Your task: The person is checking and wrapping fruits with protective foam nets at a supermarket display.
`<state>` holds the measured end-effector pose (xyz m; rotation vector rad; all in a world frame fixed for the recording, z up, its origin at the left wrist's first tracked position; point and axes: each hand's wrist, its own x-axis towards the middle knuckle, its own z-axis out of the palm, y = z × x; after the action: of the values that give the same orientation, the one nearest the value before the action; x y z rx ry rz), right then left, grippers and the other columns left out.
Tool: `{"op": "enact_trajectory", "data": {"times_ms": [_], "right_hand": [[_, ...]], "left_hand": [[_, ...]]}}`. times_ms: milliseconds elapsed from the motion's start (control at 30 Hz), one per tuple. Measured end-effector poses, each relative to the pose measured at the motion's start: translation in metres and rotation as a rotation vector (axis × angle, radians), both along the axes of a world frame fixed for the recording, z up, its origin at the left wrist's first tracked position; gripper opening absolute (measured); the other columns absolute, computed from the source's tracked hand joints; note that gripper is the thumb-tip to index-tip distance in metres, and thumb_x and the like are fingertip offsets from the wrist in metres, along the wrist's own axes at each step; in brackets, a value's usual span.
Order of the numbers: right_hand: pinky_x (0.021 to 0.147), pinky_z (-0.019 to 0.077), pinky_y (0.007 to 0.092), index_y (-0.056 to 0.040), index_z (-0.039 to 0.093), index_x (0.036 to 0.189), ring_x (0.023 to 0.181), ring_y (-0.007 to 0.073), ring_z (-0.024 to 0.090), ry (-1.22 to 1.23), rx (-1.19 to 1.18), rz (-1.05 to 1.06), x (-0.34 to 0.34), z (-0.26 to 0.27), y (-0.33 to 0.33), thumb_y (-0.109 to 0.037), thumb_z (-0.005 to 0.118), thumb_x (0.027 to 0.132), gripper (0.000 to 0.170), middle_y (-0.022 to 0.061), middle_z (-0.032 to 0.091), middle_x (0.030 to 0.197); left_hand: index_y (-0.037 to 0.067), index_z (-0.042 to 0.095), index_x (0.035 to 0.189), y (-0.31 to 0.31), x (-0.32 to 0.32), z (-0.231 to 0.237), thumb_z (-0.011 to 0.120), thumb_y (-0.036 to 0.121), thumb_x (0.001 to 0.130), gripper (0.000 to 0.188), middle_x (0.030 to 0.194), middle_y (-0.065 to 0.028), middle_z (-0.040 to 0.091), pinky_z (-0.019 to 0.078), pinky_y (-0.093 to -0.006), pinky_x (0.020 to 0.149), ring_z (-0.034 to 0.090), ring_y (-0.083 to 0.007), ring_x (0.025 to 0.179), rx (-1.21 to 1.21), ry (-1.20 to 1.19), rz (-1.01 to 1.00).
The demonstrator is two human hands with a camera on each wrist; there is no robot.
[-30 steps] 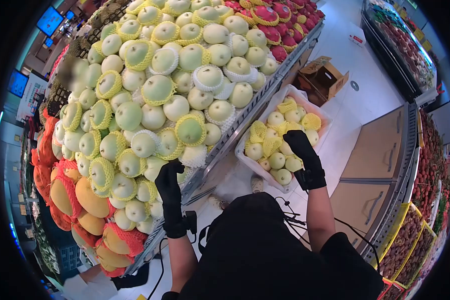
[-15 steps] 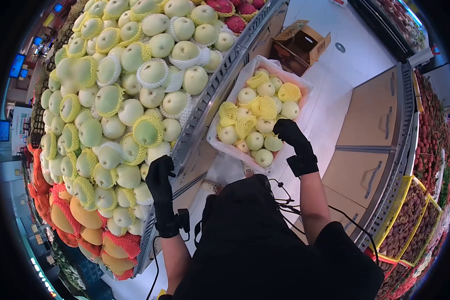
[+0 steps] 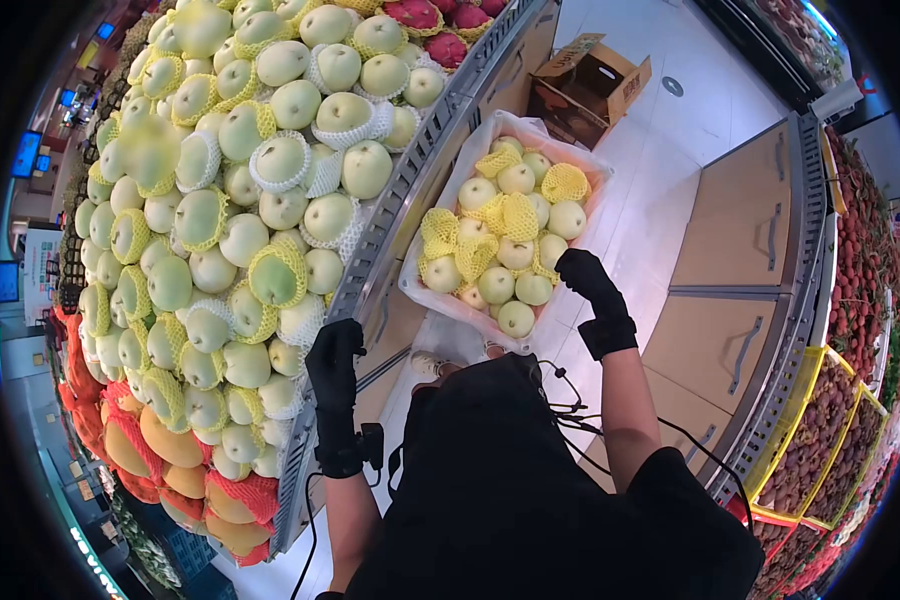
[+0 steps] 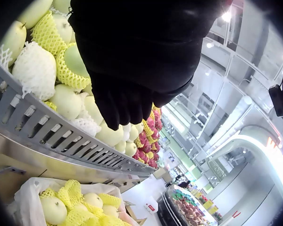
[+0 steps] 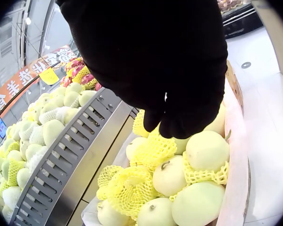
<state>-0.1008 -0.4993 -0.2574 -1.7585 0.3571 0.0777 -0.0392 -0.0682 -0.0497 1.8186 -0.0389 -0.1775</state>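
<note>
Both hands wear black gloves and hold nothing, fingers loosely bent. The left hand (image 3: 334, 380) hangs beside the display's grey slatted rail (image 3: 370, 245), near the pale green melons (image 3: 247, 365); in the left wrist view its fingers (image 4: 122, 106) point down in front of the fruit. The right hand (image 3: 592, 285) is at the right side of a crate (image 3: 420, 290) of similar pale fruit (image 3: 516, 318), some in yellow foam nets. In the right wrist view the right hand (image 5: 155, 61) covers part of the crate's fruit (image 5: 198, 202); whether it touches any cannot be told.
An open brown carton (image 3: 575, 100) stands on the floor behind the crate. Orange-yellow melons (image 3: 170, 435) in red nets lie at the lower left, dragon fruit (image 3: 445, 48) at the top. Drawer cabinets (image 3: 725, 235) line the right. Cables (image 3: 570, 410) hang by the body.
The head view has turned, so the display and crate appear farther left and the crate a little higher. Both hands remain empty, the right now by the crate's right side.
</note>
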Motion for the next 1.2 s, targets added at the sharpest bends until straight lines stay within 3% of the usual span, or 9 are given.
{"op": "enact_trajectory", "data": {"times_ms": [200,300,433,567,667,767,1033,1200], "right_hand": [[0.069,0.0506,0.0364,-0.0027,0.065,0.095,0.074,0.0206,0.059,-0.141,-0.251,0.122,0.000,-0.053,0.001,-0.011,0.061,0.089,0.011,0.0052,0.066,0.087],[0.067,0.0503,0.0353,-0.0028,0.065,0.092,0.074,0.0184,0.059,-0.165,-0.269,0.177,0.005,-0.054,0.009,-0.010,0.061,0.088,0.009,0.0053,0.064,0.084],[0.064,0.0505,0.0340,-0.0028,0.064,0.089,0.069,0.0177,0.059,-0.069,0.139,0.121,0.013,-0.072,0.016,-0.008,0.061,0.085,0.008,0.0056,0.063,0.080],[0.066,0.0519,0.0360,-0.0038,0.065,0.092,0.073,0.0245,0.064,-0.014,-0.423,0.219,0.024,-0.064,0.020,-0.010,0.062,0.082,0.012,0.0103,0.067,0.085],[0.070,0.0528,0.0382,-0.0049,0.065,0.095,0.079,0.0292,0.066,-0.018,-0.549,0.201,0.021,-0.070,0.016,-0.013,0.066,0.078,0.019,0.0131,0.068,0.089],[0.076,0.0527,0.0395,-0.0054,0.065,0.097,0.086,0.0310,0.066,0.148,-0.471,0.135,0.024,-0.061,0.013,-0.014,0.069,0.075,0.025,0.0145,0.068,0.092],[0.074,0.0517,0.0448,-0.0065,0.061,0.092,0.084,0.0374,0.062,-0.005,-0.762,-0.170,0.059,-0.052,-0.029,-0.009,0.067,0.072,0.021,0.0197,0.061,0.087],[0.078,0.0508,0.0426,-0.0030,0.062,0.102,0.090,0.0365,0.062,0.045,-0.716,-0.127,0.085,-0.059,-0.048,-0.011,0.070,0.071,0.033,0.0199,0.063,0.093]], "left_hand": [[-0.005,0.061,0.101,-0.003,-0.005,-0.003,0.055,0.008,0.096,0.015,0.090,-0.0092,0.065,0.0524,-0.0289,0.067,0.060,-0.0136,0.075,0.024,-0.002,0.006],[-0.005,0.061,0.102,0.000,-0.006,-0.005,0.056,0.008,0.096,0.015,0.089,-0.0093,0.065,0.0524,-0.0290,0.066,0.060,-0.0139,0.074,0.009,-0.005,0.017],[-0.005,0.060,0.106,0.003,-0.007,-0.009,0.056,0.009,0.096,0.017,0.087,-0.0100,0.065,0.0518,-0.0283,0.062,0.060,-0.0135,0.071,-0.041,-0.003,0.029],[-0.003,0.060,0.109,0.004,-0.010,0.001,0.055,0.011,0.097,0.020,0.086,-0.0099,0.066,0.0491,-0.0252,0.057,0.060,-0.0115,0.068,-0.029,0.116,0.104],[-0.002,0.060,0.111,0.007,-0.013,0.004,0.054,0.012,0.097,0.020,0.086,-0.0094,0.067,0.0471,-0.0229,0.055,0.059,-0.0102,0.066,0.014,0.160,0.143],[-0.002,0.060,0.111,0.010,-0.015,0.004,0.054,0.012,0.097,0.020,0.087,-0.0092,0.067,0.0462,-0.0218,0.054,0.060,-0.0097,0.067,0.029,0.158,0.156],[-0.002,0.060,0.110,0.006,-0.018,-0.006,0.054,0.011,0.097,0.019,0.087,-0.0082,0.066,0.0465,-0.0222,0.055,0.060,-0.0099,0.069,0.026,0.126,0.153],[-0.003,0.060,0.108,0.002,-0.019,-0.008,0.055,0.012,0.097,0.019,0.088,-0.0082,0.065,0.0468,-0.0231,0.055,0.059,-0.0102,0.069,-0.002,0.116,0.130]]}}
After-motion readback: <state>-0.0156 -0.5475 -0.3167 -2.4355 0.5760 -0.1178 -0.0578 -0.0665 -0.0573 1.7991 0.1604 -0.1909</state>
